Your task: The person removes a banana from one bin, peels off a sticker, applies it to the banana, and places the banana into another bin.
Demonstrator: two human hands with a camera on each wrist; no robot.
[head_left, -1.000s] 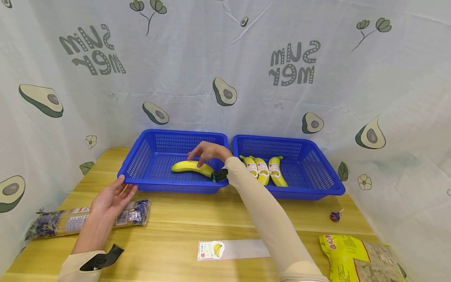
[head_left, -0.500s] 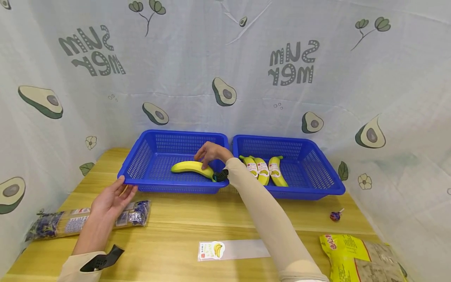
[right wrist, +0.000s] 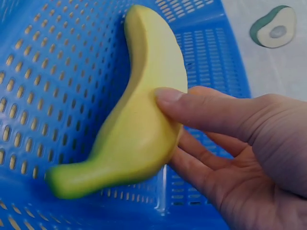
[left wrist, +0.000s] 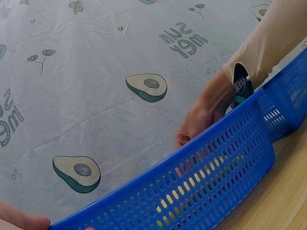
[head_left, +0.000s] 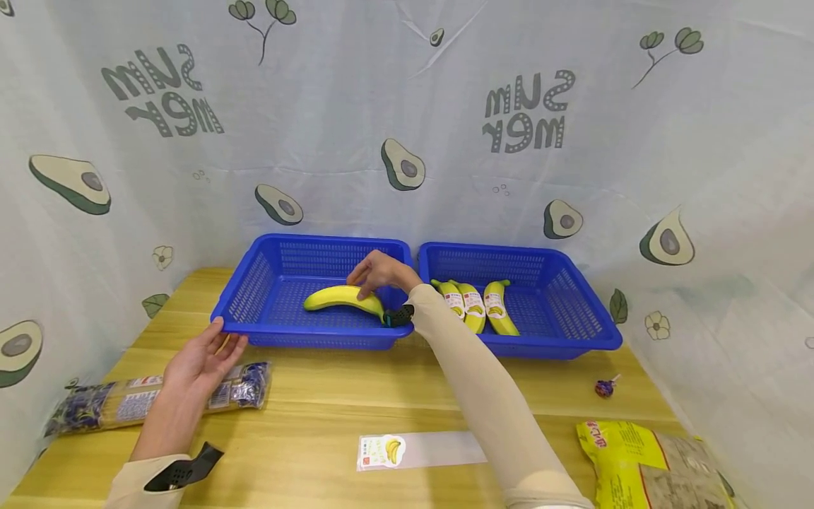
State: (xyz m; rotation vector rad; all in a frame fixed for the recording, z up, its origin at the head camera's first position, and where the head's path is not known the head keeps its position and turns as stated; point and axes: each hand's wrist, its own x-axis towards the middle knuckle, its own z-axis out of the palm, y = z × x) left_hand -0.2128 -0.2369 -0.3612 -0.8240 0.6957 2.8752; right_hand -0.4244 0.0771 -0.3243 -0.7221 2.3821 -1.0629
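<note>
My right hand point(head_left: 380, 271) reaches into the left blue basket point(head_left: 311, 338) and pinches a yellow banana point(head_left: 335, 297) between thumb and fingers. In the right wrist view, the thumb lies on top of the banana point(right wrist: 144, 120) and the other fingers are on its far side. The banana's green stem points toward the basket's near right corner. My left hand point(head_left: 198, 366) holds the basket's front left corner, thumb at the rim and fingers below. To the right stands a second blue basket point(head_left: 559, 345) with 3 bananas point(head_left: 472, 307) bearing labels.
A label strip point(head_left: 439, 450) with a banana picture lies on the wooden table point(head_left: 305, 417). At left, a clear pack of noodles point(head_left: 127, 401) lies partly behind my left forearm. A lollipop point(head_left: 605, 387) and a yellow bag point(head_left: 649, 463) lie at right. A printed curtain point(head_left: 356, 92) hangs behind.
My right hand has shifted right along the banana and closed its grip on it. The banana has risen slightly and moved a little left. My left hand stays at the basket corner.
</note>
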